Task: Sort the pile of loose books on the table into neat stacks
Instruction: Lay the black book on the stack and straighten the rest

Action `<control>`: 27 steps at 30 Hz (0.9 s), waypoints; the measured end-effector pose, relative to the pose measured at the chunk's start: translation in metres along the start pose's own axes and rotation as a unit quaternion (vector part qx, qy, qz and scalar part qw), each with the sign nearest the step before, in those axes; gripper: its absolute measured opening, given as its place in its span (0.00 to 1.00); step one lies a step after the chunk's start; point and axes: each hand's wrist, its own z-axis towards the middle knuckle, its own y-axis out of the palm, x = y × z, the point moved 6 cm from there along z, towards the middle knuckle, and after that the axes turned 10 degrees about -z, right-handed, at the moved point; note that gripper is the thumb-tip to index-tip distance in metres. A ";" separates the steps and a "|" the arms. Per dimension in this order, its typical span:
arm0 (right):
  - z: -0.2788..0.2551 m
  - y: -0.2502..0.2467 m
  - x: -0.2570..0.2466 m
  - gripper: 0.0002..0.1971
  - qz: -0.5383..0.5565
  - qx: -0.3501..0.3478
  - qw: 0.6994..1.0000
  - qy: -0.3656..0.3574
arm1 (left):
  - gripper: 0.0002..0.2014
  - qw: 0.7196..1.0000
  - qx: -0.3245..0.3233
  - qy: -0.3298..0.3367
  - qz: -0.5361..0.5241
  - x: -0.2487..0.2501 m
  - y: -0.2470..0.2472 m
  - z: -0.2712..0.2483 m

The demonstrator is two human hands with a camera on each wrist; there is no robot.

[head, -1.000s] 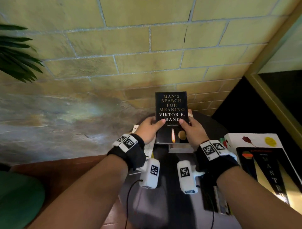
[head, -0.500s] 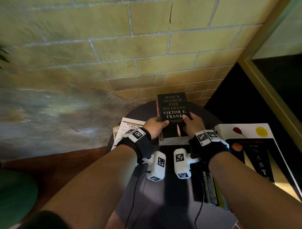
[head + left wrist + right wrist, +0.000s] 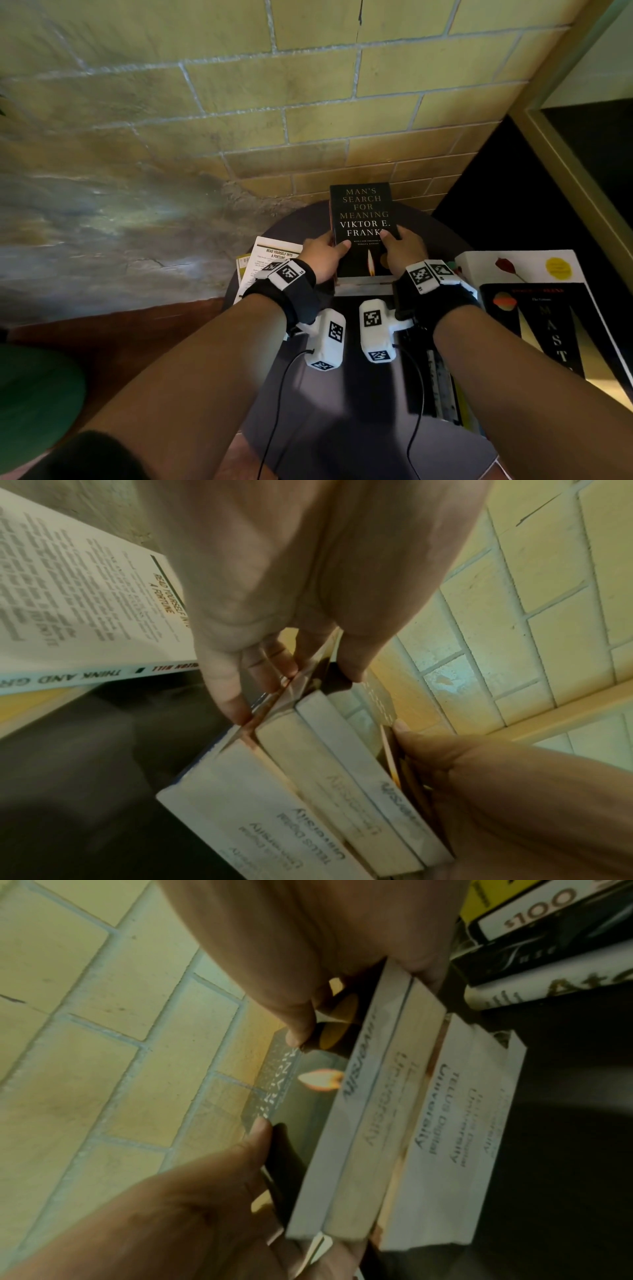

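Observation:
A black paperback, "Man's Search for Meaning" (image 3: 361,219), tops a small stack of books (image 3: 308,791) at the far side of the round dark table (image 3: 342,411). My left hand (image 3: 323,255) holds the stack's left side, thumb on the black cover and fingers (image 3: 232,696) down the stack's edge. My right hand (image 3: 400,251) holds the right side the same way, its thumb (image 3: 298,1031) on the cover near the candle flame picture. In the right wrist view the stack's (image 3: 394,1123) page edges carry printed lettering.
A white book (image 3: 270,260) lies back cover up at the table's left, over a yellow one. On the right, a black "Mastery" book (image 3: 555,335) lies on a large white book (image 3: 534,267). More book spines (image 3: 438,383) lie beside them. A brick wall stands just behind the table.
The black book, held slightly off the books below it a second ago, now sits squared on the stack. Both hands keep their hold. The view has shifted right and closer.

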 end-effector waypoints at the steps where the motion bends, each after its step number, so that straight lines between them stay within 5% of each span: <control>1: -0.001 0.001 0.000 0.17 -0.002 -0.001 1.000 0.002 | 0.27 1.000 0.005 -0.001 -0.002 0.000 -0.001 0.000; 9: -0.006 0.000 -0.001 0.19 -0.002 -0.010 1.000 0.008 | 0.18 1.000 -0.008 0.014 -0.019 0.002 -0.001 -0.005; 17: -0.013 0.001 -0.005 0.19 0.008 -0.021 1.000 0.009 | 0.25 1.000 -0.013 0.014 -0.002 -0.006 -0.001 0.002; 20: -0.016 -0.001 -0.004 0.19 0.020 -0.027 0.999 0.012 | 0.29 0.998 -0.034 -0.014 -0.049 -0.005 0.001 -0.007; 24: -0.020 0.002 0.001 0.23 0.025 -0.062 0.996 0.055 | 0.13 0.980 -0.058 -0.081 -0.173 -0.015 0.006 -0.016; 27: -0.022 0.005 0.005 0.26 0.029 -0.069 0.994 0.079 | 0.17 0.980 -0.067 -0.082 -0.166 -0.019 0.009 -0.020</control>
